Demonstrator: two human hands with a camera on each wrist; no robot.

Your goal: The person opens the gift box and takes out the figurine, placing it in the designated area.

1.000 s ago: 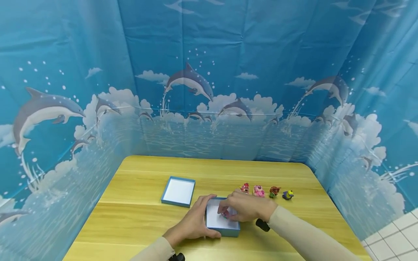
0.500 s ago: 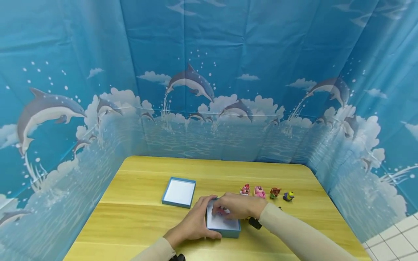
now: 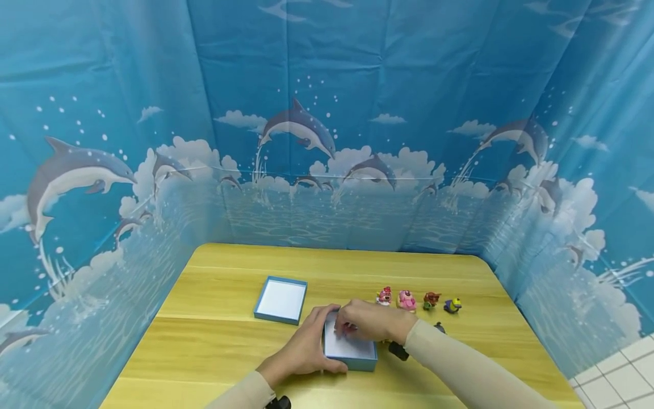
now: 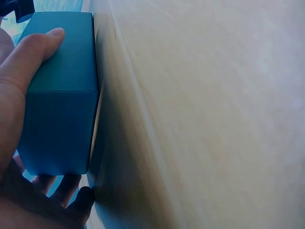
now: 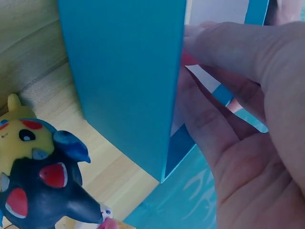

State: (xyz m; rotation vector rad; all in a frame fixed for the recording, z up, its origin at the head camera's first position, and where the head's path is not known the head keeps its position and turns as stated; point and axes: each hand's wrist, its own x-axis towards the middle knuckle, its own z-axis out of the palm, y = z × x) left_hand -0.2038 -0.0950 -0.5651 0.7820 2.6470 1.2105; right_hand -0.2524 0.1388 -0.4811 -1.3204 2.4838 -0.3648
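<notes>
In the head view an open blue box (image 3: 352,364) with a white inside stands near the table's front. My left hand (image 3: 304,343) grips its left side, the thumb on the near wall and the fingers round the far one, as the left wrist view also shows. My right hand (image 3: 370,320) reaches down into the box with bent fingers. Between thumb and fingers it pinches a small figurine (image 5: 189,58), of which just a pink-red bit shows in the right wrist view; the hand hides the rest.
A shallow blue lid (image 3: 280,300), white side up, lies behind and left of the box. Several toy figures, among them a pink one (image 3: 406,300) and a yellow-and-blue one (image 3: 452,305), stand back right. A yellow-faced figure in dark clothes (image 5: 35,171) stands beside the box.
My right hand has moved left and deeper into the box with the figurine, which is now more hidden behind the fingers. The left hand keeps its grip on the box.
</notes>
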